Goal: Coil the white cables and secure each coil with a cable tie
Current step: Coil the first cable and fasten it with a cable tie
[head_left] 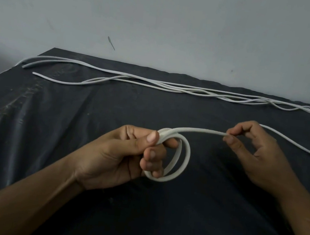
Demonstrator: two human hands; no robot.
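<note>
My left hand (pixel 127 152) pinches a small coil of white cable (pixel 180 164) between thumb and fingers; about two loops hang below the fingers. From the coil the same cable runs right to my right hand (pixel 258 154), which pinches it between thumb and forefinger. Past that hand the cable's free length (pixel 294 142) trails off to the right edge of the view. Several other white cables (pixel 154 83) lie stretched out along the far side of the black sheet. I see no cable tie.
A black plastic sheet (pixel 73 117) covers the work surface, wrinkled at the left. A grey wall (pixel 161 21) stands right behind it. The sheet's far left corner (pixel 54 49) drops off toward the left.
</note>
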